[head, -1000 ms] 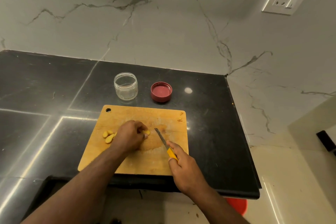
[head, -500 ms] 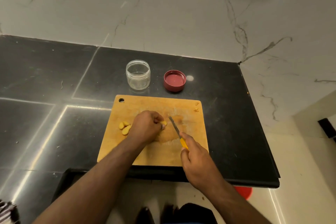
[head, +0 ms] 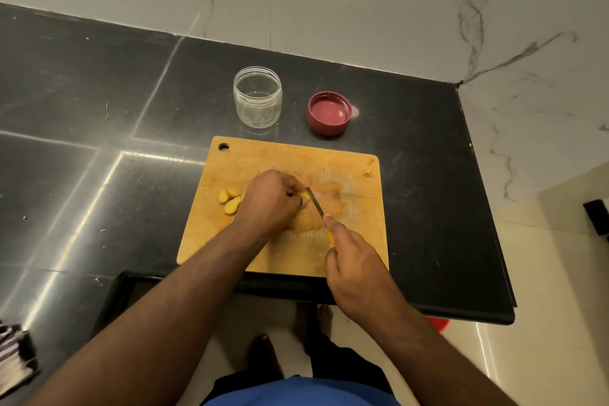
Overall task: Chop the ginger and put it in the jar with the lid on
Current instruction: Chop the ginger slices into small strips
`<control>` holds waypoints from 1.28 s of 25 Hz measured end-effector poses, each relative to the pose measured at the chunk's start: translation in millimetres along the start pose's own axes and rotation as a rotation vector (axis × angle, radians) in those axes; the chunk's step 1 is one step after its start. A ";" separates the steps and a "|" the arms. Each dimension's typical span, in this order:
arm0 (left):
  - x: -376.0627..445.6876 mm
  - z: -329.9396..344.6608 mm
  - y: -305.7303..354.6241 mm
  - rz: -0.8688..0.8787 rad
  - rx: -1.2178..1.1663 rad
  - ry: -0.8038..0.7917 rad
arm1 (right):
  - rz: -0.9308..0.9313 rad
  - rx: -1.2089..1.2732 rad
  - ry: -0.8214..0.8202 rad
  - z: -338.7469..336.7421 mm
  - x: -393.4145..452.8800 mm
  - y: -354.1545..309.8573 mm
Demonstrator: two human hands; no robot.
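Round clear jar (head: 257, 96), wooden board (head: 356, 224), lumpy ginger (head: 230, 201).

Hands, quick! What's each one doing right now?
Left hand: fingers curled round a piece of ginger on the board.
Right hand: gripping the knife.

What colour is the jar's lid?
Dark red; the lid lies upside down on the counter, seen in the head view.
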State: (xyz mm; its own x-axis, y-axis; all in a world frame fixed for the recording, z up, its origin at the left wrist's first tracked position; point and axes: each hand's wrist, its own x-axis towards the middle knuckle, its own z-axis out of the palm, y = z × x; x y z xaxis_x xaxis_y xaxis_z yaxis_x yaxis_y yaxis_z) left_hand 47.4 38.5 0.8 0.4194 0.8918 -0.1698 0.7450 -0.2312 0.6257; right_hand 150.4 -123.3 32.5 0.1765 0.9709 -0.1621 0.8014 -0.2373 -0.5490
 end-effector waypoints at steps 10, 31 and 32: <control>-0.5 0.0 1.4 0.002 -0.002 0.011 | 0.062 -0.030 0.019 4.4 -2.3 -7.2; -5.2 -3.0 1.5 0.002 0.023 -0.009 | 0.073 0.116 0.046 -6.1 -4.7 -3.4; -4.8 -3.1 1.4 0.003 0.023 -0.009 | 0.062 0.104 0.037 -4.6 -3.0 -3.5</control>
State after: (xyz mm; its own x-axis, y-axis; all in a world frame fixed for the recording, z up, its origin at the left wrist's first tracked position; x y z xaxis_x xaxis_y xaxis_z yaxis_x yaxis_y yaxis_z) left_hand 44.8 35.2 4.9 0.4259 0.8877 -0.1750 0.7556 -0.2425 0.6085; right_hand 149.8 -125.2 38.6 0.2463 0.9543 -0.1695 0.7250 -0.2974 -0.6212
